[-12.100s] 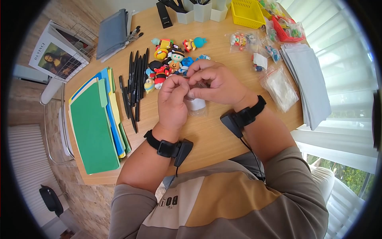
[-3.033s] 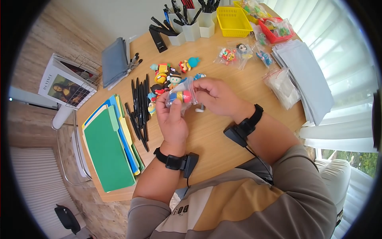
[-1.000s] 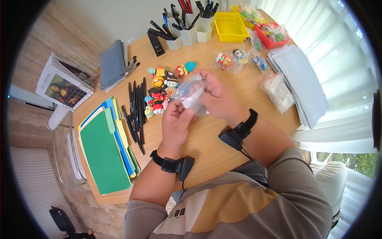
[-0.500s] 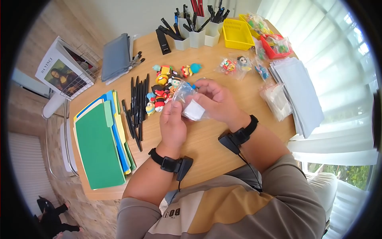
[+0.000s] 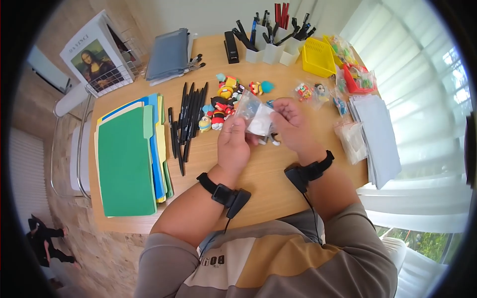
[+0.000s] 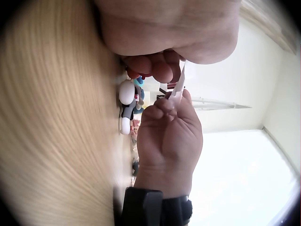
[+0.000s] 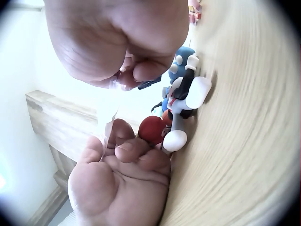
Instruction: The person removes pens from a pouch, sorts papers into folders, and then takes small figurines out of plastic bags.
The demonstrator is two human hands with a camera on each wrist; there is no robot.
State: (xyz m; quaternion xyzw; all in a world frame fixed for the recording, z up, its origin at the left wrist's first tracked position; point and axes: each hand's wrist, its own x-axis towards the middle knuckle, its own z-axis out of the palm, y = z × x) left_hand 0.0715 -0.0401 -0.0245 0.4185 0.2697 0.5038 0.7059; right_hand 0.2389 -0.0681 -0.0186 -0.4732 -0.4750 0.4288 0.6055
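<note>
A clear plastic bag (image 5: 245, 107) with a white sheet-like patch (image 5: 262, 121) is stretched between both hands. My left hand (image 5: 233, 149) pinches its left edge, thumb on top. My right hand (image 5: 295, 130) grips the right edge between thumb and fingers. Seen from the left wrist, the bag (image 6: 178, 89) is edge-on and thin. On the table under the hands lies a toy figure with white feet (image 7: 199, 92) and grey legs, partly hidden in the head view. A red rounded toy part (image 7: 152, 129) shows beside the left fingers.
Several colourful toy figures (image 5: 218, 118) cluster left of the bag, beside black pens (image 5: 191, 111) and folders (image 5: 126, 161). Bagged toys (image 5: 304, 91), a packet of white material (image 5: 352, 141) and grey envelopes (image 5: 376, 141) lie right. Baskets (image 5: 318, 58) and pen holders (image 5: 272, 53) stand behind.
Three seconds ago a blue, yellow and red toy showed through the bag in the left hand; now the bag shows its white patch, held at both sides. The head view has shifted.
</note>
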